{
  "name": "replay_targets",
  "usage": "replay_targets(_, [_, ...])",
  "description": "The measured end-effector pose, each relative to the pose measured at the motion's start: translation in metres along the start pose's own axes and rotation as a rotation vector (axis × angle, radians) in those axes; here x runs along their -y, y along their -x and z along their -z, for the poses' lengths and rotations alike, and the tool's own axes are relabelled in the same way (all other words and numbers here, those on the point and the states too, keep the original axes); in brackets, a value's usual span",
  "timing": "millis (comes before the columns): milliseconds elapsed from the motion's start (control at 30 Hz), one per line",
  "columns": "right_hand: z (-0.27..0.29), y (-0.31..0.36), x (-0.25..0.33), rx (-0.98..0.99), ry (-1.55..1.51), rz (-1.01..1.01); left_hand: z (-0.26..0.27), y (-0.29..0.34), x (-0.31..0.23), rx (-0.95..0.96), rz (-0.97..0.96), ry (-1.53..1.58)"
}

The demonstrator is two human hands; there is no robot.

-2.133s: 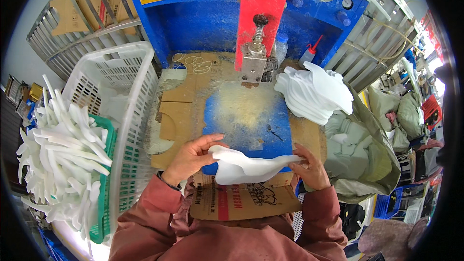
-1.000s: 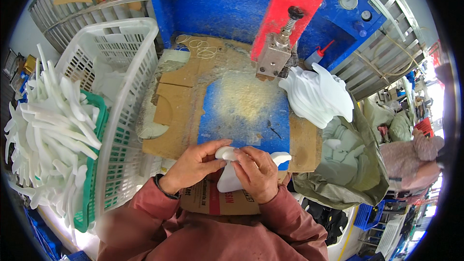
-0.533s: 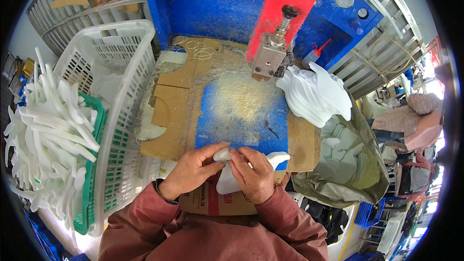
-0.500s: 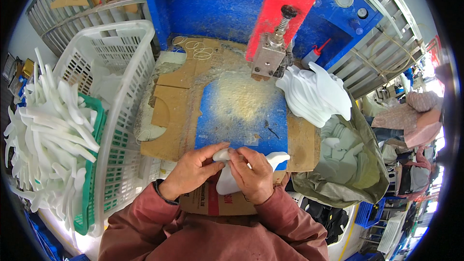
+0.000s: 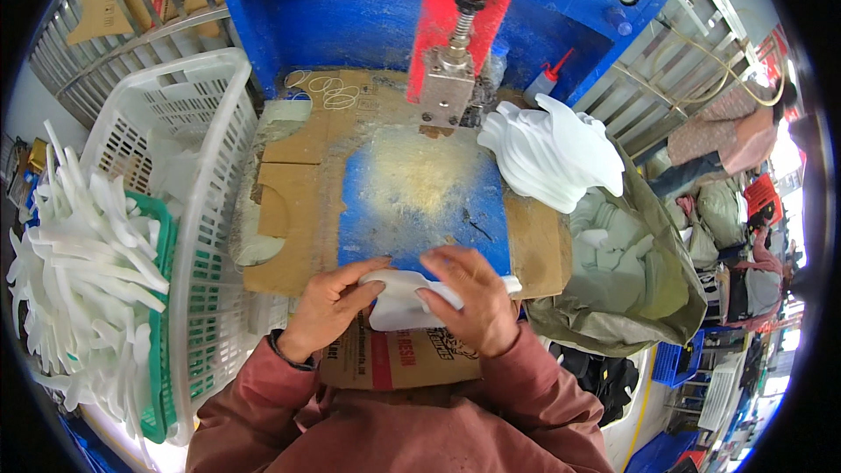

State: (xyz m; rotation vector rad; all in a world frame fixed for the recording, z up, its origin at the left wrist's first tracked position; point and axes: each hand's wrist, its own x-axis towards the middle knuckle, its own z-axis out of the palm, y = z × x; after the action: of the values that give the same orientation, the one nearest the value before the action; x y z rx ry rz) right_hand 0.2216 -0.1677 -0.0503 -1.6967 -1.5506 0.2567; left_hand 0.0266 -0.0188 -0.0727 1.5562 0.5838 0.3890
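A thin white foam-like sheet (image 5: 401, 304) is held between my two hands, close to my body, over the near edge of the blue work pad (image 5: 368, 241). My left hand (image 5: 331, 302) pinches its left end between thumb and fingers. My right hand (image 5: 477, 300) has its thumb pressed on the near face, with the fingers over the far edge, slightly blurred. A pale end of the sheet shows just right of that hand. Yellowish dust (image 5: 420, 177) covers the middle of the pad.
A red press arm with a metal head (image 5: 448, 88) hangs over the board. Stacked white shaped sheets (image 5: 552, 153) lie right of it, above a sack (image 5: 666, 307) of white pieces. At left stand a white crate (image 5: 188, 315) and a green basket (image 5: 158, 385) heaped with white strips (image 5: 88, 271).
My hands have moved apart, the right fingers leaving the left fingertips. The white sheet, earlier bunched at its end, now spreads wider between them. The whole view has shifted slightly.
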Motion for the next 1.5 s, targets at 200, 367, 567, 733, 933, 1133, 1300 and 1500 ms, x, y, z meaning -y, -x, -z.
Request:
replay_targets(200, [0.018, -0.01, -0.025, 0.478, -0.166, -0.128, 0.008, 0.002, -0.007, 0.102, -0.038, -0.081])
replay_targets(367, [0.009, -0.012, -0.027, 0.497, -0.364, -0.221, 0.009, 0.003, -0.005, 0.094, -0.121, -0.09])
replay_targets(567, [0.005, -0.006, -0.027, 0.386, -0.372, -0.255, 0.007, 0.002, 0.002, 0.085, -0.117, -0.074])
replay_targets(733, [-0.003, -0.003, -0.032, 0.292, -0.217, -0.101, 0.011, -0.007, -0.023, 0.165, -0.143, -0.274])
replay_targets(933, [-0.012, -0.008, -0.02, 0.239, -0.091, 0.039, 0.004, -0.029, -0.062, 0.384, -0.276, -0.743])
replay_targets(1133, [0.029, 0.009, -0.02, 0.44, 0.13, -0.172, -0.001, -0.029, -0.065, 0.422, -0.28, -0.783])
replay_targets(1300, [0.037, 0.018, -0.028, 0.543, 0.203, -0.159, 0.0, -0.02, -0.057, 0.318, -0.429, -0.783])
replay_targets(1500, [0.036, 0.018, -0.029, 0.472, 0.209, -0.15, -0.002, -0.021, -0.049, 0.249, -0.543, -0.807])
